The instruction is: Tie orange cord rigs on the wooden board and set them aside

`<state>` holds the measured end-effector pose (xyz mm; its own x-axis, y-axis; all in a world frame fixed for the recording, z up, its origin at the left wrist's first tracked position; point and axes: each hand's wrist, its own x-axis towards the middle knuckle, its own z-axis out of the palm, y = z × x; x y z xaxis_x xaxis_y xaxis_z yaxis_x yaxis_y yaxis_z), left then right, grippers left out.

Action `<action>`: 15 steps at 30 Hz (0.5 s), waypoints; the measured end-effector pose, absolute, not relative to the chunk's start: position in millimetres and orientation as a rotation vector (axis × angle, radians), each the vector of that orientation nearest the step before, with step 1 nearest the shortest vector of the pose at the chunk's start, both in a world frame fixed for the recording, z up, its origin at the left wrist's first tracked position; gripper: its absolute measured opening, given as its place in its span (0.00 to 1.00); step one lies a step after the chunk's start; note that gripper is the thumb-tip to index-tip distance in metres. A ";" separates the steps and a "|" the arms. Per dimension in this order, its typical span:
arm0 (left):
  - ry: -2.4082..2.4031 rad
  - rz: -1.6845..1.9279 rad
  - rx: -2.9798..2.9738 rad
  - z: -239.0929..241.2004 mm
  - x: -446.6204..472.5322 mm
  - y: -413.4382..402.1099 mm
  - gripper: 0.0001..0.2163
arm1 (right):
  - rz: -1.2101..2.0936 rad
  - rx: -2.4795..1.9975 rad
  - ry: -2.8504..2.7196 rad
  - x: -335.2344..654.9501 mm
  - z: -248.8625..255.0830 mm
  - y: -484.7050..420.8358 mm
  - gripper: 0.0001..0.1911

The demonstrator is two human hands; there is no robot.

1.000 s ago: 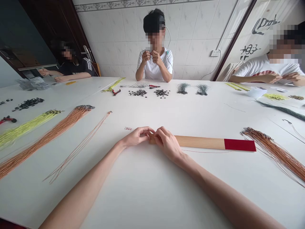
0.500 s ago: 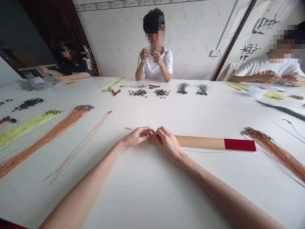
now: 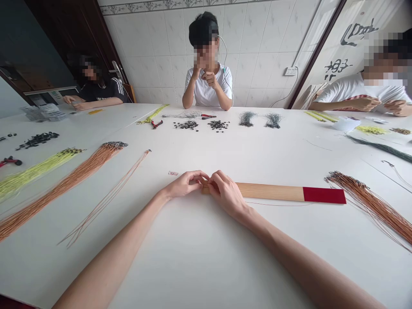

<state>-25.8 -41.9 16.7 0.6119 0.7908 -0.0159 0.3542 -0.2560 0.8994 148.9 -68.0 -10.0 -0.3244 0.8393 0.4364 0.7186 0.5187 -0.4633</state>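
Note:
My left hand [image 3: 184, 184] and my right hand [image 3: 226, 193] meet fingertip to fingertip at the left end of a long wooden strip [image 3: 270, 192] with a red right end [image 3: 323, 195]. Both hands are pinched closed on something small that I cannot make out. A thin copper-coloured wire [image 3: 277, 204] runs along the table [image 3: 199, 253] just in front of the strip, towards my right hand. A tiny pink piece [image 3: 173, 173] lies left of my left hand.
Bundles of copper wires lie at the left [image 3: 64, 184] and right [image 3: 373, 206], a thin bundle [image 3: 109, 197] nearer me. Yellow-green strands [image 3: 32, 171], black beads [image 3: 37, 139], red pliers [image 3: 9, 162] sit far left. Three other people sit across the table with their own piles.
My hands have stayed put. The person opposite has raised one hand to the face; the person at the far left has drawn an arm in.

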 end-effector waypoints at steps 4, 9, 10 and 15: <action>0.918 0.553 1.843 16.4 -25.8 -41.9 0.10 | 0.248 -1.266 -2.130 148.9 -9.7 -67.7 0.08; 0.918 0.547 1.843 16.4 -26.2 -41.3 0.10 | 0.235 -1.264 -2.134 148.8 -9.2 -67.2 0.08; 0.918 0.548 1.844 16.3 -26.1 -41.2 0.10 | 0.234 -1.263 -2.133 148.8 -9.2 -67.1 0.08; 0.912 0.554 1.847 16.3 -25.6 -41.1 0.10 | 0.226 -1.256 -2.130 148.9 -10.4 -66.9 0.09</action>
